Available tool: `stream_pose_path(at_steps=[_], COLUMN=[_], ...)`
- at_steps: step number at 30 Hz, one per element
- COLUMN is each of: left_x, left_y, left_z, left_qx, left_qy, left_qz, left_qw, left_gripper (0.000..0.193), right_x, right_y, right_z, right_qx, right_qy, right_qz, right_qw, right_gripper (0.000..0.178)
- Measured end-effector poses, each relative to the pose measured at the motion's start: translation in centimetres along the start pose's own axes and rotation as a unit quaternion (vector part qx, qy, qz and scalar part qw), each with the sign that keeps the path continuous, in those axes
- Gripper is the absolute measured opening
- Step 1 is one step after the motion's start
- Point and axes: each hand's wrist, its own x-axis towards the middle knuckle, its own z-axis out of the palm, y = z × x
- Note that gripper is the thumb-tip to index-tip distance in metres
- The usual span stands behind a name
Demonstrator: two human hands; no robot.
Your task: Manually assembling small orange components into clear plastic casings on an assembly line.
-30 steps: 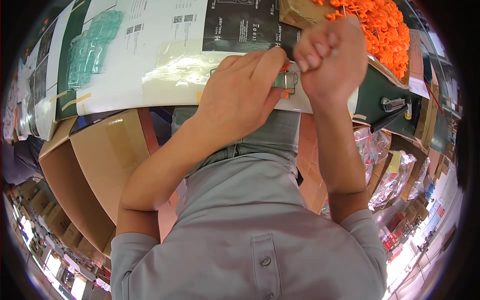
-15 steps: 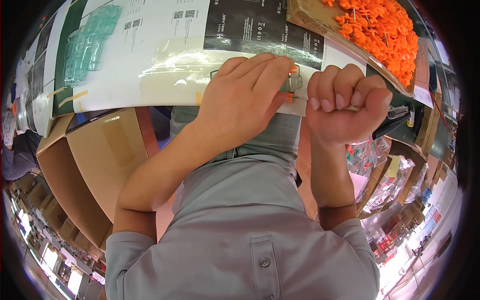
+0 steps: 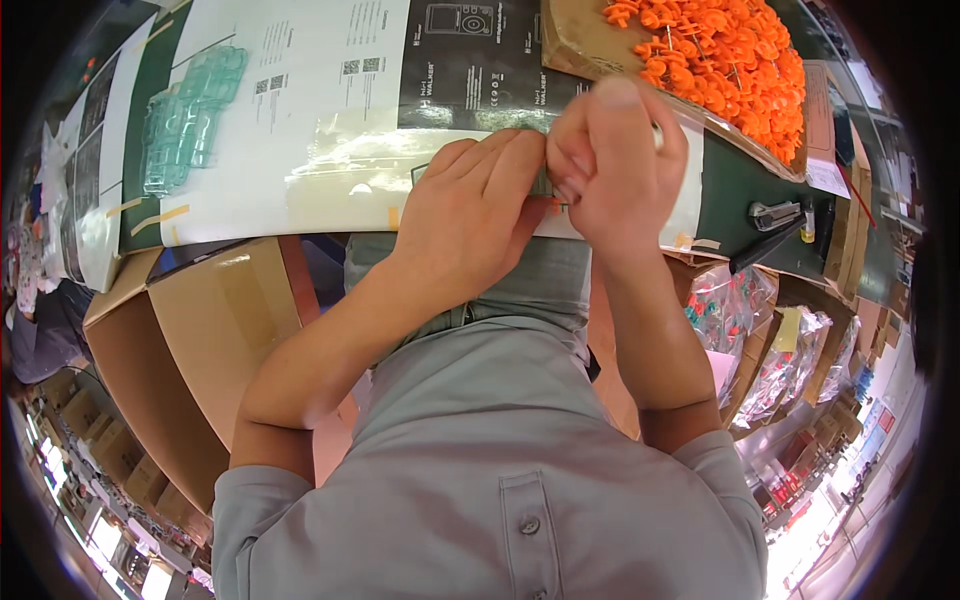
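My left hand (image 3: pixel 465 215) lies palm down at the worktable's front edge, its fingers together and bent over a small clear plastic piece (image 3: pixel 417 173), mostly hidden beneath it. A bit of orange (image 3: pixel 559 209) shows just past its fingertips. Against those fingertips is my right hand (image 3: pixel 620 170), closed, with fingers curled in over the piece's right end. What the right hand grips, if anything, is hidden. A heap of orange plastic parts (image 3: pixel 725 75), some with thin metal pins, fills a cardboard box (image 3: pixel 590 45) beyond the right hand.
Clear greenish plastic trays (image 3: pixel 195 120) lie at the far left. Printed white and black sheets (image 3: pixel 300 150) cover the green tabletop (image 3: pixel 735 195). A stapler-like tool (image 3: pixel 775 215) rests at right. Below are an open carton (image 3: pixel 225 310) and bags of coloured parts (image 3: pixel 735 300).
My right hand has moved left and slightly away from me, to the left fingertips. It now covers most of the orange parts and metal rod that showed between the hands. The view has shifted slightly.
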Motion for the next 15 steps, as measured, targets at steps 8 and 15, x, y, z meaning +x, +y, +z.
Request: stream_pose_path(at_steps=[8,15], left_x=[-0.1,-0.8], left_y=[0.8,0.3], left_z=[-1.2,-1.4], left_qx=[0.024,0.072], left_qy=[0.010,-0.052], left_qz=[0.013,-0.019], left_qw=[1.000,0.996], left_gripper=[0.058,0.060], right_x=[0.3,-2.8], right_y=[-3.4,-1.0], right_z=[-5.2,-5.1], right_qx=[-0.032,-0.462], right_qy=[-0.033,-0.114], right_qz=[0.109,-0.009], right_qw=[0.993,0.880], right_gripper=[0.025,0.035])
